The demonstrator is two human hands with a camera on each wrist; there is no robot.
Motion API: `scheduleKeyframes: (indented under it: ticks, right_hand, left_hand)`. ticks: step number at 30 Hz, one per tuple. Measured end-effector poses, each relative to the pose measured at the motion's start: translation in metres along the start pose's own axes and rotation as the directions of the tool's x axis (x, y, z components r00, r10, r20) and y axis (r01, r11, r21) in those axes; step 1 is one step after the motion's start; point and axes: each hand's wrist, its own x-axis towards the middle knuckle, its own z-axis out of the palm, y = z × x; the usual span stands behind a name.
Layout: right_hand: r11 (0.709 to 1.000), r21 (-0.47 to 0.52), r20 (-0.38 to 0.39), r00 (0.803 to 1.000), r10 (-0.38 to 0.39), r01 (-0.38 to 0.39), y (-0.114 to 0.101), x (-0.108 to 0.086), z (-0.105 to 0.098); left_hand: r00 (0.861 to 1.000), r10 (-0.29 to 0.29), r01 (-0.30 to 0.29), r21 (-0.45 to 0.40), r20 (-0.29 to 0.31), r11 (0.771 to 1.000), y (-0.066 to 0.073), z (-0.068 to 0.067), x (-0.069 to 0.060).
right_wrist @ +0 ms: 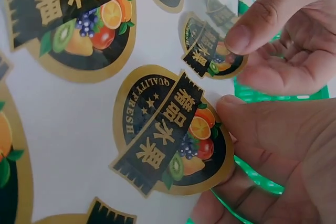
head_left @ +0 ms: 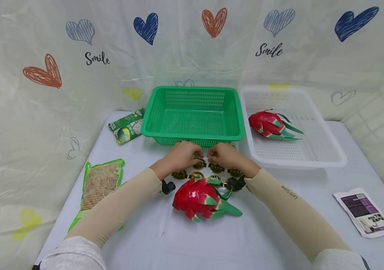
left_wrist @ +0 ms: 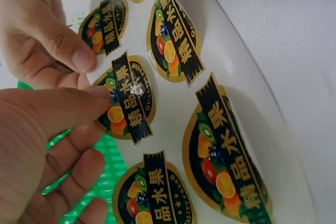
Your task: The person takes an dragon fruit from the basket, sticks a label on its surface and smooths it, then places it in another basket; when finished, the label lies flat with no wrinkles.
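Observation:
A clear sheet of fruit label stickers [left_wrist: 220, 45], black and gold with fruit pictures, is held between both hands in front of the green basket. My left hand [head_left: 182, 155] pinches its far edge, thumb on top of a label and fingers underneath. Close beside it, my right hand [head_left: 227, 155] pinches the same edge, its thumb next to a label [right_wrist: 173, 129]. The sheet bends in the left wrist view. Nearer to me, a red dragon fruit [head_left: 198, 198] with green leaf tips lies on the table and covers part of the sheet in the head view.
Behind the hands stands a green basket [head_left: 192, 137]. To its right, a white basket [head_left: 299, 164] holds another dragon fruit [head_left: 269, 124]. A green packet [head_left: 127, 125] and a green-edged bag [head_left: 102, 182] lie on the left, a purple and white packet [head_left: 365, 213] on the right.

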Motion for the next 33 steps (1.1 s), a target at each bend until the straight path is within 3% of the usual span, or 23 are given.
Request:
scheduleKeyframes:
  ticks: [6, 18, 22, 27, 33]
  right_hand:
    - [1.0, -0.005, 0.006, 1.0, -0.003, 0.003, 0.002, 0.001, 0.0]
    - [1.0, -0.025, -0.022, 1.0, -0.007, 0.006, 0.0, -0.004, -0.005]
    - [0.997, 0.055, -0.08, 0.996, -0.05, 0.055, -0.003, -0.017, -0.008]
    - [0.967, 0.2, -0.162, 0.979, -0.127, 0.158, -0.016, -0.042, -0.009]
    - [0.934, 0.309, -0.228, 0.967, -0.111, 0.18, -0.04, -0.067, 0.0]
  left_hand:
    - [1.0, 0.01, -0.01, -0.011, -0.013, 1.0, 0.0, -0.005, -0.003]
    - [1.0, 0.021, -0.022, -0.126, -0.007, 0.992, 0.006, -0.027, -0.023]
    - [0.999, 0.02, -0.029, -0.178, -0.049, 0.984, 0.012, -0.033, -0.03]
    - [0.997, 0.009, -0.027, -0.25, -0.074, 0.968, 0.021, -0.04, -0.042]
    - [0.998, 0.03, -0.047, -0.327, -0.058, 0.944, 0.035, -0.045, -0.058]
